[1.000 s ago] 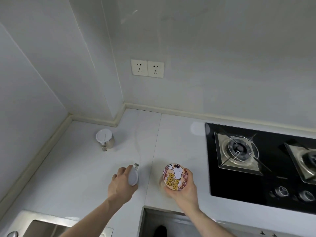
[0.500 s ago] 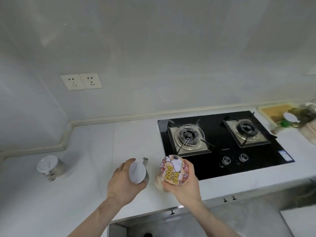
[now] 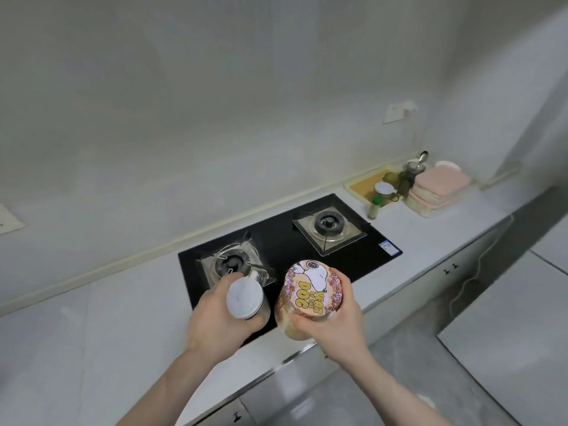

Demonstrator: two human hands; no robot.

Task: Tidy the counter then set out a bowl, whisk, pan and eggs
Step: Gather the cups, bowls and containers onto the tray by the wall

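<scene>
My left hand (image 3: 215, 324) grips a small metal jar with a white lid (image 3: 245, 298), held in the air over the front left of the black gas hob (image 3: 307, 244). My right hand (image 3: 333, 321) holds a larger clear jar with a cartoon dog lid (image 3: 313, 290) lettered "Year of the Dog", just right of the small jar. Both jars are lifted off the white counter (image 3: 92, 333). No bowl, whisk, pan or eggs are in view.
The hob has two burners (image 3: 329, 224). At the far right of the counter stand a yellow tray (image 3: 365, 182), several small bottles and jars (image 3: 384, 192), and a stack of pink cloths (image 3: 436, 189). Drawer fronts run below the counter edge.
The view has swung right from the counter's left corner to the hob. Both hands have lifted their jars and carried them rightward over the hob; the second white-lidded jar has dropped out of view.
</scene>
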